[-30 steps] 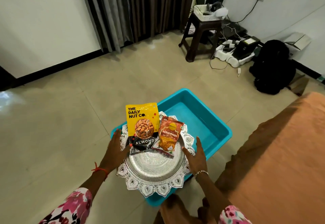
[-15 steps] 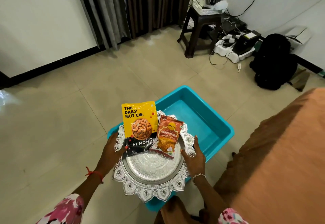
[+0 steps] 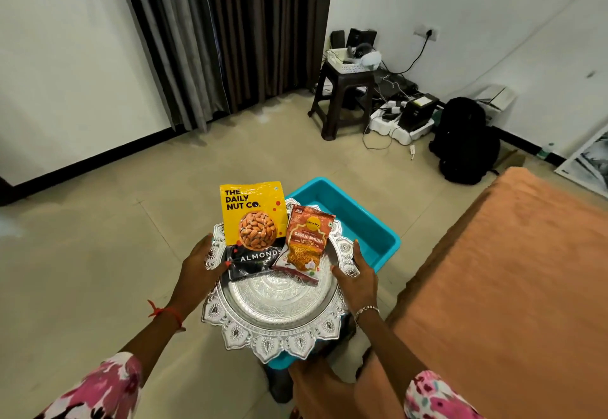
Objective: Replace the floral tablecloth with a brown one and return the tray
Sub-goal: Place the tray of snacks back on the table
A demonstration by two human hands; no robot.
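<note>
I hold a round embossed silver tray (image 3: 279, 316) in the air above a turquoise plastic tub (image 3: 358, 221) on the floor. My left hand (image 3: 200, 265) grips the tray's left rim and my right hand (image 3: 357, 275) grips its right rim. On the tray's far half lie a yellow almond packet (image 3: 253, 221) and a smaller orange snack packet (image 3: 306, 241). A table under a brown cloth (image 3: 513, 287) fills the right side, close to my right arm. No floral cloth is visible.
Beige tiled floor spreads to the left and ahead. Dark curtains (image 3: 230, 34) hang at the back. A brown stool (image 3: 342, 96) with a white basket, cables, boxes and a black backpack (image 3: 464, 142) crowd the far right corner.
The tray with both packets has risen in my hands, and my view has lifted with it, showing more of the wall and curtains. Both hands keep their grip.
</note>
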